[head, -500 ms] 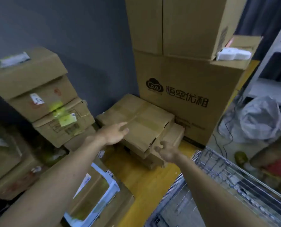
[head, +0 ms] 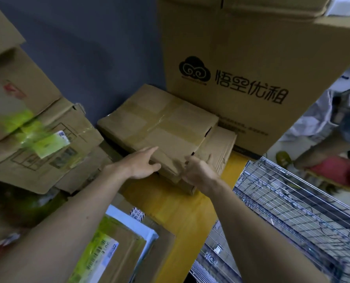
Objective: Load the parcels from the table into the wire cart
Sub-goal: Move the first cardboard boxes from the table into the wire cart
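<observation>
Both hands are on the taped parcel (head: 160,127), a flat brown box crossed with clear tape that lies on the yellow table (head: 182,211). The left hand (head: 142,163) meets its near-left edge: the fingers run out nearly straight over the top face while the thumb sits lower against the side, so the hand touches the box more than it clasps it. The right hand (head: 197,171) is at the near-right corner with its fingers curled in tight; they seem to pinch the torn cardboard lip there, though the blur makes it hard to be sure how much they hold.

Under the parcel, showing just right of the right hand, lies a second flat box (head: 221,148) — its creased side sticks out past the top one. Behind both, beyond the fingertips, stands a big carton (head: 251,58) printed with a cloud logo and dark characters, touching the back of the parcel.

Left of the left hand leans a heap of boxes (head: 37,139), one with a yellow-green label. Below the left forearm, nearer the person, sits another parcel (head: 117,246) with a white edge and a green label.

The wire cart (head: 292,211) stands to the right of the right forearm — its chrome grid hard against the table edge.
</observation>
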